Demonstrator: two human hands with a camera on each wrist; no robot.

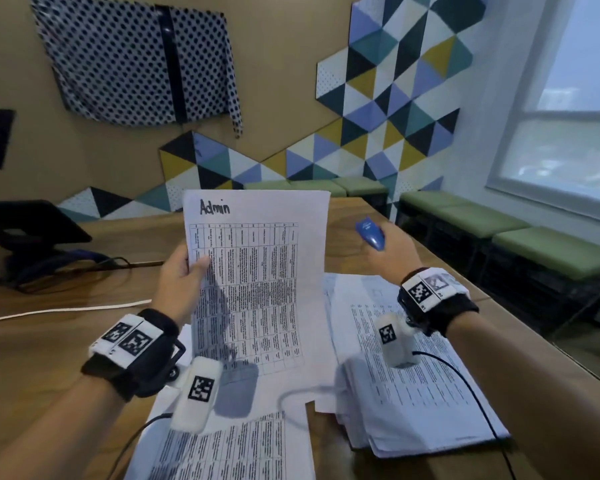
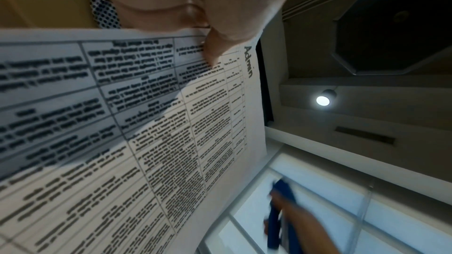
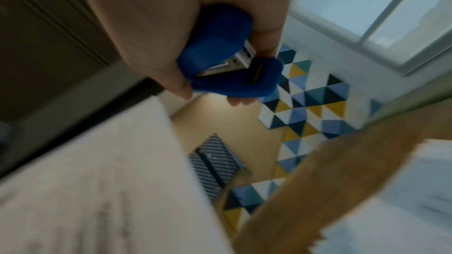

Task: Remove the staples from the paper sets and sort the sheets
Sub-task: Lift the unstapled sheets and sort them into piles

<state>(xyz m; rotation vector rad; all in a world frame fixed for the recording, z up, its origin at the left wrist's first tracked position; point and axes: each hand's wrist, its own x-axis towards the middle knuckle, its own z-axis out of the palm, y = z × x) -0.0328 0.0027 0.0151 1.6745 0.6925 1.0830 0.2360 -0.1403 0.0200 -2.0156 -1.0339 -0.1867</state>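
My left hand (image 1: 184, 275) holds up a printed sheet (image 1: 257, 271) headed "Admin" by its left edge, thumb on the front. In the left wrist view the thumb (image 2: 215, 49) presses on the same sheet (image 2: 151, 132). My right hand (image 1: 388, 251) grips a blue staple remover (image 1: 370, 233) to the right of the sheet, above the table. The right wrist view shows the staple remover (image 3: 227, 59) with metal claws between my fingers. A thick paper stack (image 1: 420, 375) lies under my right wrist. Another printed sheet (image 1: 229, 448) lies near the front edge.
The wooden table (image 1: 49, 348) carries a white cable (image 1: 66, 310) at the left and a black device (image 1: 28, 226) with dark cords at the far left. Green benches (image 1: 499, 223) line the wall under the window at the right.
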